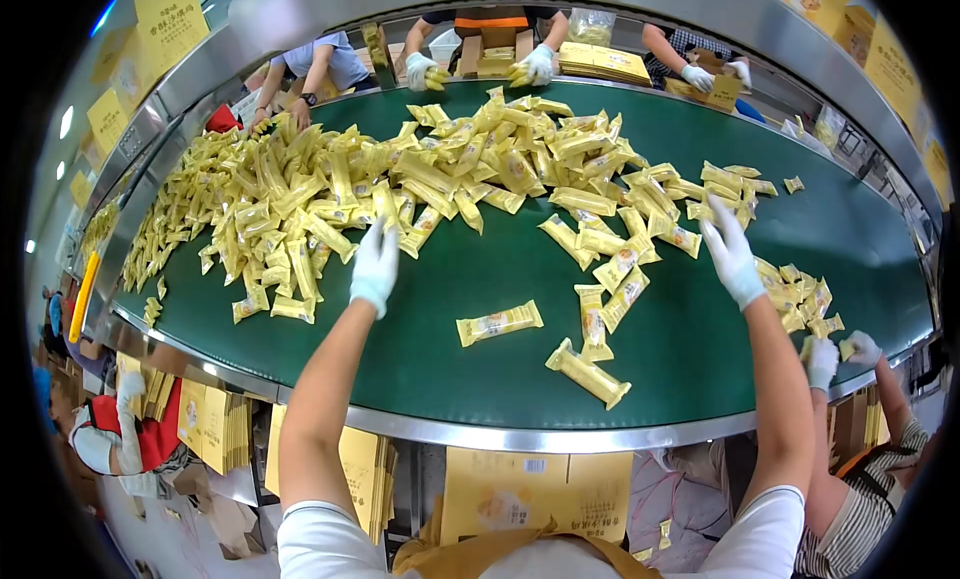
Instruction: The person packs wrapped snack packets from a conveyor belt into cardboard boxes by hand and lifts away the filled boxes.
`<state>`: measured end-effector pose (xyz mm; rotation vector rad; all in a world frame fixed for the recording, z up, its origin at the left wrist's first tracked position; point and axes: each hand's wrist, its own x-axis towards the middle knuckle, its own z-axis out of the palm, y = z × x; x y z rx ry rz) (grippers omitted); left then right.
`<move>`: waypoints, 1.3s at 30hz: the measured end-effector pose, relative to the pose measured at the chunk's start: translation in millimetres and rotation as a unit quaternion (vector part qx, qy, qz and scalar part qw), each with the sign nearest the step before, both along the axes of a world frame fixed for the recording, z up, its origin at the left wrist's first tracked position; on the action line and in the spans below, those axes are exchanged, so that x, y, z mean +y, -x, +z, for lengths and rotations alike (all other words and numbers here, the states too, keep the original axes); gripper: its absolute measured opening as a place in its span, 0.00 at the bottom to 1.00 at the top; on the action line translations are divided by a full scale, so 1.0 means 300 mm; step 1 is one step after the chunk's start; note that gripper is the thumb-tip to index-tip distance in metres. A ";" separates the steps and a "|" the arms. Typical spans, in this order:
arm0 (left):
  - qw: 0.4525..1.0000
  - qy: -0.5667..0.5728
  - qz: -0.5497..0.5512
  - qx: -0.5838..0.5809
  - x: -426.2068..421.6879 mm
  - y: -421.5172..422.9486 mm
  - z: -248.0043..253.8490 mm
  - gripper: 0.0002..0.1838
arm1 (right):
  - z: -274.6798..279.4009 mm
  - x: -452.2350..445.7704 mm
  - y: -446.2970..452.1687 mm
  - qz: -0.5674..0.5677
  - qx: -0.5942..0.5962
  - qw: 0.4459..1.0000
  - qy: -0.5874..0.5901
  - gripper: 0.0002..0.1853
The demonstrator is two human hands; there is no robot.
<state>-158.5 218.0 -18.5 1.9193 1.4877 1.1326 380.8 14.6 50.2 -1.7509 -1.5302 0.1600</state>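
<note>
Both my hands wear white gloves and reach over a green conveyor belt covered with yellow wrapped snack packets. My left hand is at the near edge of the big pile, fingers stretched forward. One packet stands at its fingertips; a firm grip on it does not show. On the right, my right hand has its fingers extended and apart, against the packets at the pile's right end. Between my arms lie loose packets, including a single packet and a slanted packet.
Across the belt, a co-worker's gloved hands hold packets. Another person's hands reach into the far-left pile. At right, a neighbour's gloved hands are beside a small heap. A metal rim edges the belt; a yellow carton lies below.
</note>
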 end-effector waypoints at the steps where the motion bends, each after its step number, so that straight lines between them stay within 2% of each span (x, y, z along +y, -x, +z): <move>1: 0.997 0.052 0.055 0.002 0.012 0.061 -0.068 0.34 | -0.125 -0.022 -0.077 -0.018 0.084 0.996 0.014 0.34; 2: 0.992 0.078 0.102 0.021 0.038 0.123 -0.154 0.36 | -0.212 -0.041 -0.137 -0.053 0.119 0.991 0.041 0.34; 4: 0.988 0.055 0.122 0.071 0.130 0.213 -0.269 0.34 | -0.321 -0.044 -0.219 -0.100 0.182 0.974 0.087 0.34; 6: 0.998 -0.015 0.059 -0.001 0.261 0.236 -0.339 0.33 | -0.428 -0.005 -0.275 -0.116 0.208 0.968 0.075 0.33; 7: 0.999 0.020 0.044 -0.014 0.296 0.194 -0.296 0.32 | -0.459 0.027 -0.294 -0.108 0.223 0.966 0.069 0.32; 8: 0.997 -0.072 -0.008 0.029 0.438 0.254 -0.415 0.33 | -0.489 0.070 -0.314 -0.103 0.239 0.963 0.064 0.31; 9: 0.999 0.024 0.021 -0.027 0.481 0.202 -0.370 0.34 | -0.522 0.123 -0.335 -0.083 0.240 0.966 0.049 0.32; 10: 0.999 0.013 -0.010 0.041 0.623 0.230 -0.450 0.37 | -0.528 0.181 -0.357 -0.085 0.243 0.965 0.044 0.32; 11: 0.994 -0.003 -0.042 0.105 0.764 0.257 -0.529 0.40 | -0.540 0.258 -0.362 -0.074 0.329 0.941 0.016 0.33; 12: 0.986 0.101 -0.063 -0.113 0.729 0.160 -0.439 0.38 | -0.549 0.340 -0.358 -0.064 0.411 0.909 -0.013 0.34; 13: 0.922 0.200 -0.074 -0.324 0.675 0.047 -0.302 0.36 | -0.516 0.393 -0.349 -0.100 0.348 0.932 0.030 0.35; 14: 0.915 0.187 -0.092 -0.344 0.728 -0.015 -0.302 0.36 | -0.536 0.466 -0.389 -0.048 0.290 0.955 0.031 0.37; 15: 0.878 0.202 -0.152 -0.406 0.809 -0.036 -0.337 0.35 | -0.535 0.542 -0.382 -0.037 0.336 0.941 0.036 0.36; 16: 0.871 0.227 -0.192 -0.391 0.832 -0.061 -0.329 0.33 | -0.523 0.600 -0.326 0.004 0.384 0.923 0.022 0.36; 17: 0.893 0.199 -0.183 -0.360 0.843 -0.123 -0.314 0.31 | -0.477 0.670 -0.233 -0.044 0.470 0.880 0.057 0.33; 18: 0.874 0.210 -0.179 -0.400 0.780 -0.239 -0.271 0.30 | -0.446 0.735 -0.173 -0.009 0.509 0.858 0.072 0.30; 19: 0.897 0.204 -0.188 -0.343 0.744 -0.307 -0.250 0.29 | -0.610 0.850 -0.314 0.094 0.474 0.874 0.054 0.27; 20: 0.913 0.193 -0.208 -0.294 0.783 -0.357 -0.272 0.28 | -0.607 0.900 -0.290 0.099 0.461 0.879 0.075 0.27; 22: 0.911 0.183 -0.250 -0.274 0.779 -0.480 -0.295 0.25 | -0.578 0.909 -0.213 0.101 0.422 0.895 0.098 0.28; 24: 0.911 0.126 -0.298 -0.257 0.673 -0.619 -0.255 0.22 | -0.513 0.860 -0.083 0.118 0.300 0.942 0.095 0.29; 25: 0.895 0.137 -0.323 -0.275 0.632 -0.671 -0.246 0.26 | -0.477 0.834 -0.014 0.122 0.238 0.959 0.089 0.30; 27: 0.874 0.169 -0.350 -0.293 0.522 -0.761 -0.234 0.36 | -0.572 0.822 -0.014 0.167 0.045 0.984 0.032 0.29; 28: 0.868 0.189 -0.351 -0.296 0.463 -0.800 -0.221 0.39 | -0.628 0.815 -0.029 0.149 0.016 0.989 0.013 0.28; 29: 0.862 0.194 -0.368 -0.289 0.428 -0.832 -0.225 0.43 | -0.653 0.799 -0.019 0.177 0.195 0.963 0.059 0.26; 31: 0.844 0.208 -0.399 -0.293 0.361 -0.848 -0.217 0.47 | -0.674 0.761 0.022 0.147 0.567 0.805 0.094 0.25; 33: 0.826 0.238 -0.407 -0.309 0.292 -0.837 -0.208 0.43 | -0.643 0.674 0.077 0.208 0.475 0.852 0.076 0.28; 36: 0.815 0.275 -0.421 -0.286 0.211 -0.780 -0.193 0.40 | -0.686 0.637 0.100 0.279 0.392 0.876 0.023 0.33; 37: 0.819 0.254 -0.430 -0.281 0.202 -0.762 -0.212 0.40 | -0.675 0.623 0.123 0.292 0.363 0.885 0.008 0.35; 38: 0.822 0.235 -0.438 -0.277 0.192 -0.740 -0.234 0.40 | -0.661 0.576 0.117 0.242 0.253 0.936 0.026 0.34; 39: 0.828 0.265 -0.420 -0.259 0.156 -0.708 -0.207 0.39 | -0.609 0.520 0.132 0.190 0.139 0.971 0.048 0.34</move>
